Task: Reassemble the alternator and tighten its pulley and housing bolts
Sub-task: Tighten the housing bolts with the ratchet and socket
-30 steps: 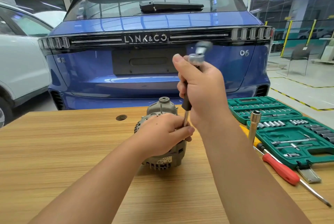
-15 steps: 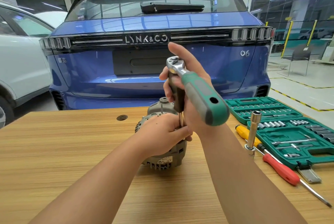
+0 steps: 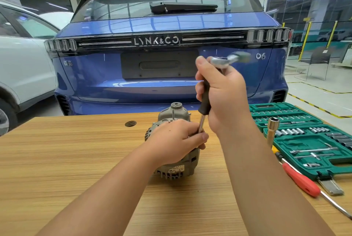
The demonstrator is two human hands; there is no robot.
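Note:
A grey alternator (image 3: 172, 115) stands on the wooden table (image 3: 66, 159), its hub pointing away from me. My left hand (image 3: 175, 140) rests on top of it and pinches the lower metal shaft of a black-handled extension driver (image 3: 204, 100). My right hand (image 3: 224, 92) grips the black handle upright. On top of the driver sits a ratchet (image 3: 226, 60), its head chrome and its handle blurred, pointing right. The driver's tip is hidden under my left hand.
A green socket set case (image 3: 308, 136) lies open at the right. Before it lie a red-handled screwdriver (image 3: 301, 180), a yellow-handled one, and an upright socket extension (image 3: 272, 131). A blue car (image 3: 152, 75) stands behind the table. A round hole (image 3: 130, 123) is in the tabletop.
The ratchet handle has swung from pointing toward me round to the right, behind my right hand. My left hand and the alternator have stayed put.

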